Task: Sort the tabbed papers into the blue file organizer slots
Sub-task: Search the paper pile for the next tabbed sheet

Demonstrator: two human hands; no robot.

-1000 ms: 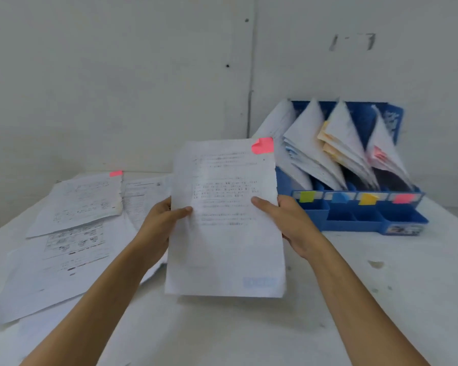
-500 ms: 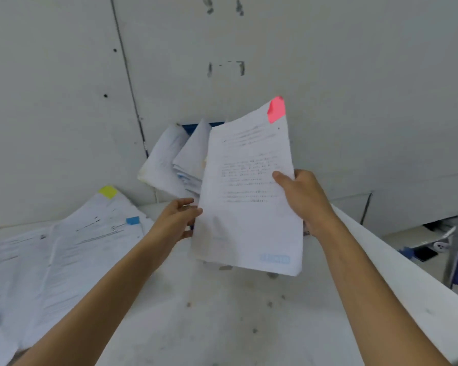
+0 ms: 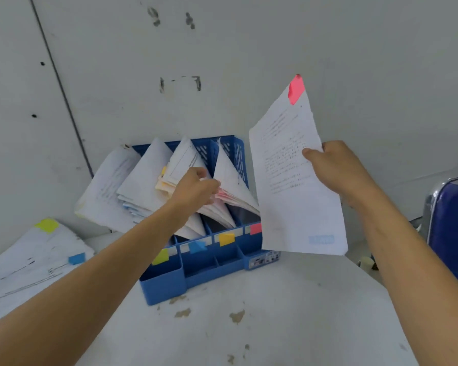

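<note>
Evidently the filing step is in hand: the right hand [image 3: 336, 167] pinches the pink-tabbed sheet [image 3: 296, 186] by its right edge, thumb on the printed face, holding it upright in the air at about two o'clock from the blue file organizer [image 3: 214, 262]. The left hand [image 3: 196, 191] reaches among the filed papers [image 3: 143, 186] near the slot behind the pink label [image 3: 255, 228]. Its fingers curl at the sheet edges, though whether they pinch or merely push cannot be told. Next, probably, the gap needs widening and the sheet lowering, bottom edge first, into that three-o'clock end slot. Loose papers [image 3: 32, 260] wait at nine o'clock.
</note>
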